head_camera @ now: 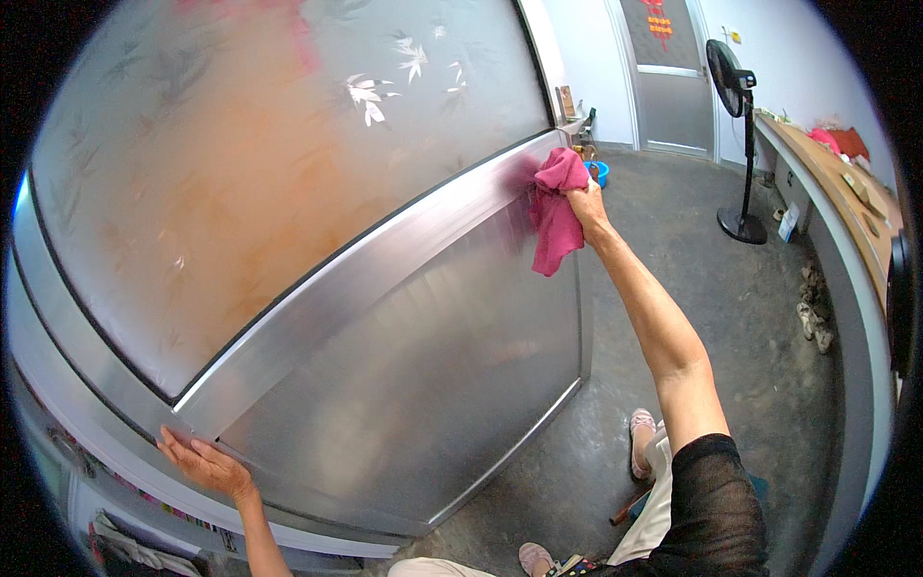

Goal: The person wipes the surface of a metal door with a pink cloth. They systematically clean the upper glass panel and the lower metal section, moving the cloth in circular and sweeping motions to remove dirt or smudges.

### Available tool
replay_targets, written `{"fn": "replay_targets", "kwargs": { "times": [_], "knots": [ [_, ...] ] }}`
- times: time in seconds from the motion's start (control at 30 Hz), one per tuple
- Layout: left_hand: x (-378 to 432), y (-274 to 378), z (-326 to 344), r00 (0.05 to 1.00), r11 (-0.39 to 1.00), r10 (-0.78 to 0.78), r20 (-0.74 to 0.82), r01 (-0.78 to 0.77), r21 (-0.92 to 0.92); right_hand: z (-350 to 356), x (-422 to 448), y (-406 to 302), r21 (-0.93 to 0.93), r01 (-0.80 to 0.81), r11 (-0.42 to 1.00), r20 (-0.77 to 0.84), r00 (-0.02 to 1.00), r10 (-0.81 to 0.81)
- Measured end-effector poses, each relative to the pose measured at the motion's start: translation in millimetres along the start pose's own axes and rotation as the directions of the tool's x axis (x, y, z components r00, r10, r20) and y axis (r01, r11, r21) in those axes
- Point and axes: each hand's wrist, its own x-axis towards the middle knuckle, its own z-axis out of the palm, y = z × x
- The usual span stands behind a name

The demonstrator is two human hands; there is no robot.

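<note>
My right hand (pixel 593 209) grips a crumpled pink cloth (pixel 557 238) near the handle-side edge of a metal-framed door (pixel 389 252). The cloth lies against the end of the door's horizontal middle rail, and part of it hangs down over the lower panel. At the opposite side, my left hand (pixel 205 465) rests on the door's frame with the fingers spread, holding nothing. Above the rail is a frosted glass pane (pixel 238 195) with a leaf pattern; below it is a brushed metal panel (pixel 404 375). Keys (pixel 594 172) hang beside the right hand, partly hidden.
A black pedestal fan (pixel 746 159) stands on the grey floor (pixel 649 288). Along the right wall runs a long wooden-topped counter (pixel 836 166) with shoes (pixel 815 324) beneath. Behind the door's edge sits a blue basin (pixel 603 174). Another door (pixel 674 108) is at the back.
</note>
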Motion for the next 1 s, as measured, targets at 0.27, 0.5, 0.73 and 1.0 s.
{"fn": "replay_targets", "kwargs": {
  "times": [0.27, 0.5, 0.73, 1.0],
  "knots": [
    [2.9, 10.2, -6.0, 0.999, 0.999, -0.039, 0.023, 0.039, -0.024, 61.4, -73.0, -39.6, 0.244, -0.208, 0.947, -0.036, 0.974, 0.223],
    [6.2, 15.9, -9.8, 0.998, 0.995, -0.053, 0.029, 0.055, -0.085, 134.5, -168.6, -80.1, 0.380, -0.211, 0.901, 0.051, 0.977, 0.207],
    [6.0, 14.5, -12.9, 0.997, 0.997, -0.065, 0.049, 0.068, -0.048, 191.7, -236.5, -77.1, 0.302, -0.173, 0.937, 0.231, 0.967, 0.104],
    [8.0, 13.5, -13.4, 0.996, 0.996, -0.064, 0.060, 0.068, -0.064, 237.3, -309.6, -91.3, 0.081, 0.125, 0.989, 0.238, 0.961, -0.141]
  ]
}}
